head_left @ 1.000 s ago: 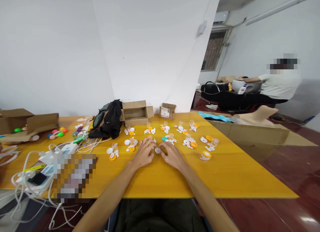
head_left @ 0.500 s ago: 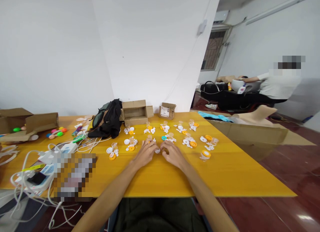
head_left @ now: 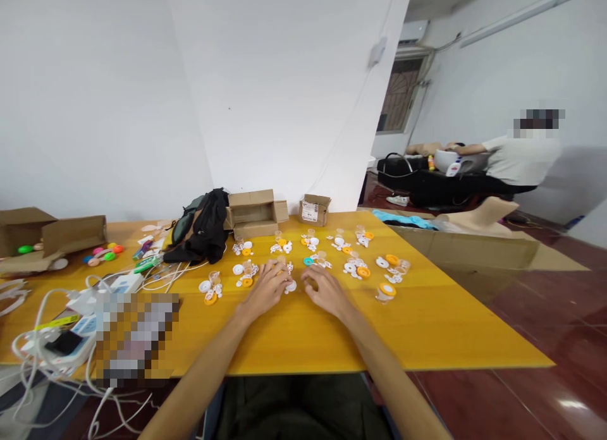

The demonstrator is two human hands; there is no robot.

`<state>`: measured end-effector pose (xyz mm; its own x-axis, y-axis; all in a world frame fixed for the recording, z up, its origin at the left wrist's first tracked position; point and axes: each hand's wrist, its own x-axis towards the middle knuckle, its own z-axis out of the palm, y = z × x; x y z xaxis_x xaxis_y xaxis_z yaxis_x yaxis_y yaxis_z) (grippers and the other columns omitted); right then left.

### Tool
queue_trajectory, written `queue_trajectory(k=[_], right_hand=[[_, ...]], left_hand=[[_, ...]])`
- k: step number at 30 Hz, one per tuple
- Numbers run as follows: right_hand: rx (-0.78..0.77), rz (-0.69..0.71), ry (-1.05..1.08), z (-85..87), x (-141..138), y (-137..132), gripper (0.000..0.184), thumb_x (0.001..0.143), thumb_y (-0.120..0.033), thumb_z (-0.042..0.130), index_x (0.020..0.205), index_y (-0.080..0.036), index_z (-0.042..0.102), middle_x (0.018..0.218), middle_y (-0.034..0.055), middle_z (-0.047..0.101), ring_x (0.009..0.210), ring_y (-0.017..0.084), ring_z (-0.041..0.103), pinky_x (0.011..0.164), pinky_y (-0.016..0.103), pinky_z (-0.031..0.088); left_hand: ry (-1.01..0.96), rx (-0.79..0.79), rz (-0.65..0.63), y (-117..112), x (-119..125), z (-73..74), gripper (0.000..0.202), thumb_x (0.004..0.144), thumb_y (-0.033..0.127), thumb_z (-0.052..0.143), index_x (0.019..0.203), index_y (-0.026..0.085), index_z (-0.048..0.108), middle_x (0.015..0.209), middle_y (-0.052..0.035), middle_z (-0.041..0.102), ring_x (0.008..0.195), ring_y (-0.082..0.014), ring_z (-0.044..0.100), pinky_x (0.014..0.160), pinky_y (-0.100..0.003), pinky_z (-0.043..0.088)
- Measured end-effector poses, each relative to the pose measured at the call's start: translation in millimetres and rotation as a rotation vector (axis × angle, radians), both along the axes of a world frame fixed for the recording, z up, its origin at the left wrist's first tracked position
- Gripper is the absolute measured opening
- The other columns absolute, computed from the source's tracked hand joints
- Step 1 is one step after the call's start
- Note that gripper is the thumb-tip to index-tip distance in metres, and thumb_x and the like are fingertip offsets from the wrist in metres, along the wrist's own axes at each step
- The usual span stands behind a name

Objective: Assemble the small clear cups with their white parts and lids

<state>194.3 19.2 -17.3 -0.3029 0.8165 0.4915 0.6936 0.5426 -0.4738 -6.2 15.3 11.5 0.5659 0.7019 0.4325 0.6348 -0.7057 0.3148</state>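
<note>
On the yellow table, my left hand (head_left: 270, 287) is closed with its fingertips on a small white plastic disc (head_left: 291, 287). Its fingers partly cover the parts behind them, including a clear cup (head_left: 281, 260). Just to the right, my right hand (head_left: 325, 291) is bent with thumb and fingers apart, nothing visible between them. Beyond it lie a turquoise ring (head_left: 308, 261) and another clear cup (head_left: 321, 256). A clear jar with an orange-rimmed lid (head_left: 387, 292) stands farther right.
Several clusters of white discs, orange rings and clear cups (head_left: 214, 278) spread around my hands. Open cardboard boxes (head_left: 254, 229) and a black bag (head_left: 203, 231) stand at the back. Power strips with cables (head_left: 85, 329) occupy the left. A person (head_left: 515, 158) sits far right.
My left hand has shifted slightly left with the white disc, away from my right hand. The gap between the hands is wider. The whole view has also turned slightly.
</note>
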Motion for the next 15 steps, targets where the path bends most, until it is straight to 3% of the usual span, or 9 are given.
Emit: queue_trajectory(k=[9, 15], right_hand=[[0.006, 0.021, 0.002, 0.5, -1.3, -0.4, 0.023, 0.075, -0.005, 0.050, 0.081, -0.023, 0.062, 0.089, 0.0040, 0.066, 0.093, 0.022, 0.062, 0.086, 0.034, 0.049], [0.053, 0.088, -0.019, -3.2, -4.8, -0.7, 0.023, 0.079, -0.005, 0.051, 0.086, -0.022, 0.063, 0.094, 0.0051, 0.065, 0.093, 0.022, 0.061, 0.086, 0.036, 0.050]], left_hand=[[0.046, -0.171, -0.208, -4.1, -10.2, 3.9, 0.023, 0.093, 0.022, 0.053, 0.082, 0.025, 0.073, 0.100, -0.0054, 0.062, 0.103, -0.0232, 0.048, 0.095, -0.040, 0.039], [-0.051, -0.147, -0.151, 1.0, -11.9, 2.0, 0.019, 0.091, 0.018, 0.055, 0.093, 0.027, 0.071, 0.099, -0.0053, 0.063, 0.103, -0.0227, 0.050, 0.094, -0.039, 0.041]])
